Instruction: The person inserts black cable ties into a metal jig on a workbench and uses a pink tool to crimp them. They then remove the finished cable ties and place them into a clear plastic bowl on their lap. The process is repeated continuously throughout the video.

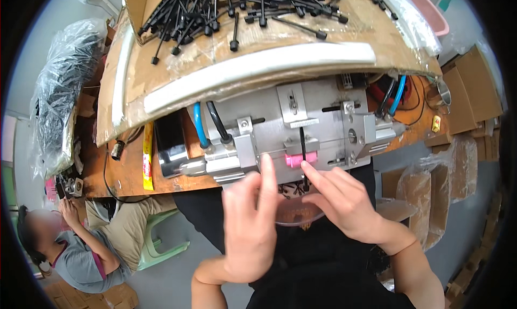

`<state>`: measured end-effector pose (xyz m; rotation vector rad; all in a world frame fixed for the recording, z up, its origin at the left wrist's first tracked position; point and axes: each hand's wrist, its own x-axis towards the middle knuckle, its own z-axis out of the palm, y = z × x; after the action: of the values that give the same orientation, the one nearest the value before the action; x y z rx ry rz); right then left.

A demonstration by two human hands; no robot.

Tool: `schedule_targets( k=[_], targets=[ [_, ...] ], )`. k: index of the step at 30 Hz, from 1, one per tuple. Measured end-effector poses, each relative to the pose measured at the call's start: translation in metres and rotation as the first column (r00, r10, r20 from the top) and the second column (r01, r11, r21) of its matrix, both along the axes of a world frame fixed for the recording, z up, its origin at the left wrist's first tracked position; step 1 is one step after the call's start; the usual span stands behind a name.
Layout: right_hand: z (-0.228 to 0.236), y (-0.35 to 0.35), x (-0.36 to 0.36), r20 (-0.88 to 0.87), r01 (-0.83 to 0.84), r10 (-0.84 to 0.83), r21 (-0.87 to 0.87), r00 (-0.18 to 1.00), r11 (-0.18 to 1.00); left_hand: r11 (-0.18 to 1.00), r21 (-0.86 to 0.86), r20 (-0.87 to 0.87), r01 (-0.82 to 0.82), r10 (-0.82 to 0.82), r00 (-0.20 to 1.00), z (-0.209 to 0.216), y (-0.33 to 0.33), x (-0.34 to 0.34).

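A thin black rod [303, 142] with a thicker dark end lies front to back across a pink block [294, 160] on the grey metal fixture [269, 127]. My right hand [344, 201] comes in from the right, its index fingertip at the rod beside the pink block and its thumb spread away below. To the left of the block is my left hand [250, 223], slightly blurred, with the index finger stretched toward the fixture and nothing visible in it. Beneath the hands, a clear round bowl [299, 214] with small dark pieces is partly hidden.
Many black rods [183, 18] are heaped on the cardboard [242, 42] above the fixture. Blue air hoses [200, 127] and metal cylinders flank it. A yellow tube packet [147, 155] lies left on the wooden bench [126, 171]. Another person [86, 255] sits at left; boxes stand right.
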<state>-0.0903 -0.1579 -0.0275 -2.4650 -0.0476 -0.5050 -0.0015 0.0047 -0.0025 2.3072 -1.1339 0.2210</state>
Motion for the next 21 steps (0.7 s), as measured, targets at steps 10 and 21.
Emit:
schedule_targets(
  k=[10,21],
  targets=[
    [0.127,-0.088,0.157,0.098,0.080,-0.033,-0.528,0.995,0.846,0.973,0.016,-0.081,0.228,-0.226,0.971,0.069,-0.070,0.175],
    [0.115,-0.147,0.154,0.366,-0.202,0.292,-0.266,0.884,0.943,0.974,-0.080,-0.165,0.212,-0.223,0.961,0.072,-0.037,0.160]
  ],
)
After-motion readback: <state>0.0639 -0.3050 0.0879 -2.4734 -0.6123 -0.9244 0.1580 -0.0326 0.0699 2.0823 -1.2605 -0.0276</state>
